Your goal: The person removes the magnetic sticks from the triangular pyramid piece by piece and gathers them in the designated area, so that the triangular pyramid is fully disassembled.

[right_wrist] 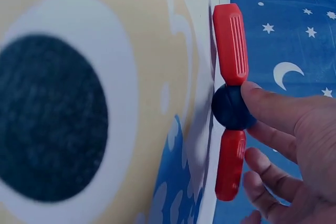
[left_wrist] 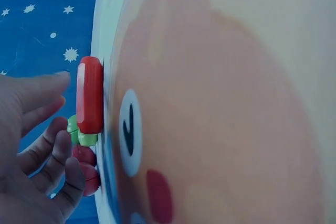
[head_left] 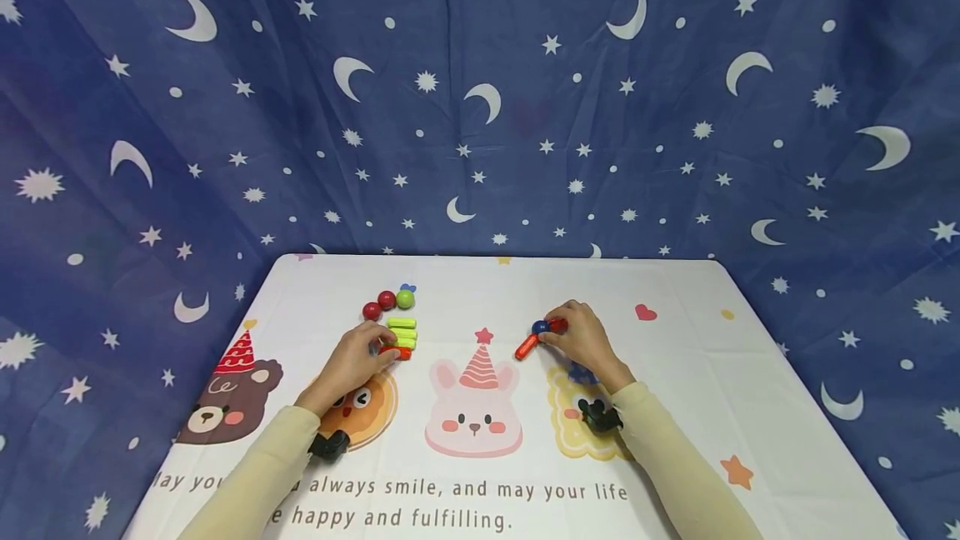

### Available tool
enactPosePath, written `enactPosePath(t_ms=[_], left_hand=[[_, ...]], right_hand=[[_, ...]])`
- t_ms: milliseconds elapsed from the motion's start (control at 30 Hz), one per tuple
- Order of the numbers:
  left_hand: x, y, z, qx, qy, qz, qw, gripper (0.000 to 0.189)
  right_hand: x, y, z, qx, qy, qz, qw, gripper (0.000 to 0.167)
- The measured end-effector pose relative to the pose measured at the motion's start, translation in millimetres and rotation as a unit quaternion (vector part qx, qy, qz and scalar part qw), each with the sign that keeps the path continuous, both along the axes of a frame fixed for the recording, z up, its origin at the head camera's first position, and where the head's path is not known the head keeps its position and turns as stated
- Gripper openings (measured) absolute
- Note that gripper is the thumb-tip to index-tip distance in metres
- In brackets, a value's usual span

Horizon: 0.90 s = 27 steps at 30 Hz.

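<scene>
On the right side of the table, my right hand pinches a dark blue ball between thumb and fingers. Two red rods are joined to this ball, one red rod and another red rod on opposite sides of it in the right wrist view. At the left, my left hand is beside a loose red rod, its fingers loosely bent and the thumb tip just short of the rod. Several light green rods lie in a row behind that red rod.
Beyond the left hand sit two dark red balls and a light green ball in a line. A white cloth with printed animals and lettering covers the table. A blue curtain with moons and stars hangs behind.
</scene>
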<state>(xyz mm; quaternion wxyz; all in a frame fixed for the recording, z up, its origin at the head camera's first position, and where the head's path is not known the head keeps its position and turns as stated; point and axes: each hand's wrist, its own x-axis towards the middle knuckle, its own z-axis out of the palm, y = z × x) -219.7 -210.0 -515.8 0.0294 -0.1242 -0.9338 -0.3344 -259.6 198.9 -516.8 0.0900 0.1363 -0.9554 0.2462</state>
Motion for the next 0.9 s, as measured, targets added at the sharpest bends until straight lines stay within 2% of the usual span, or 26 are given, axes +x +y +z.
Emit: enactPosePath(t_ms=[300, 567, 667, 900], left_hand=[[5.0, 6.4, 13.4, 0.018, 0.048, 0.011, 0.9986, 0.018], [5.3, 26.0, 29.5, 0.053, 0.051, 0.001, 0.9973, 0.016], [2.3, 35.4, 31.0, 0.064, 0.060, -0.008, 0.9961, 0.015], [-5.0, 61.5, 28.2, 0.079, 0.055, -0.025, 0.9950, 0.014]], right_hand=[[-2.0, -6, 1.6, -0.003, -0.041, 0.007, 0.9991, 0.037], [-3.8, -7, 1.1, -0.018, -0.058, -0.002, 0.9982, 0.038], [-4.4, -7, 1.2, -0.025, -0.062, 0.000, 0.9977, 0.036], [-2.8, -4, -2.1, -0.033, -0.083, 0.000, 0.9960, 0.034]])
